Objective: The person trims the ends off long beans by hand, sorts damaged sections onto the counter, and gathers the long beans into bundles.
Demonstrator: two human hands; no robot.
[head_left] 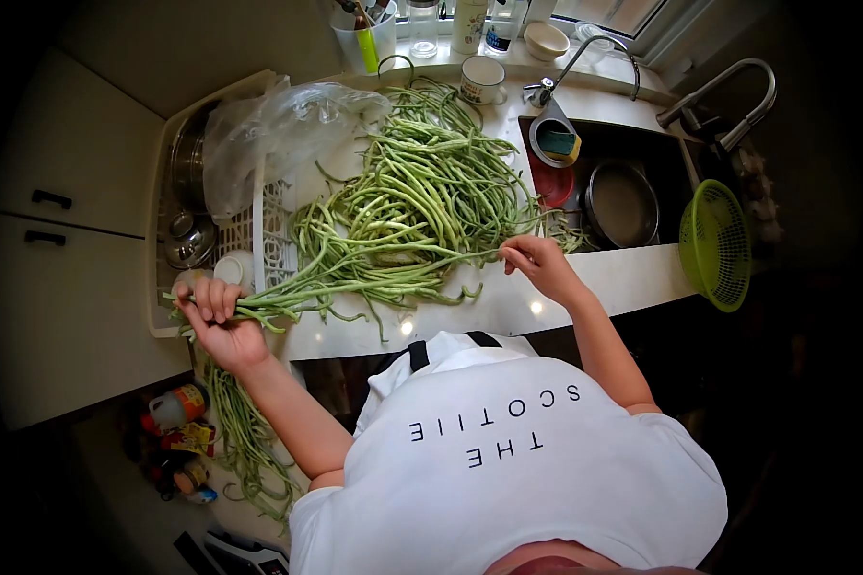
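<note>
A large heap of long green beans (422,182) covers the middle of the white counter. My left hand (222,326), at the heap's left front, is closed around a bunch of long beans (307,297) whose strands stretch right toward the pile. At the heap's right front edge, my right hand (542,268) pinches the thin tip of a long bean between thumb and fingers. Short bean scraps (568,232) lie close by, at the sink's left edge. More long beans (244,441) are spread on the lower surface beneath my left forearm.
A dark sink (666,158) on the right holds a metal pan (621,204) and a red bowl (551,182). One green colander (715,245) stands at its right. Left are a dish rack (276,230) and a clear plastic bag (278,129). A mug (482,80) stands behind the beans.
</note>
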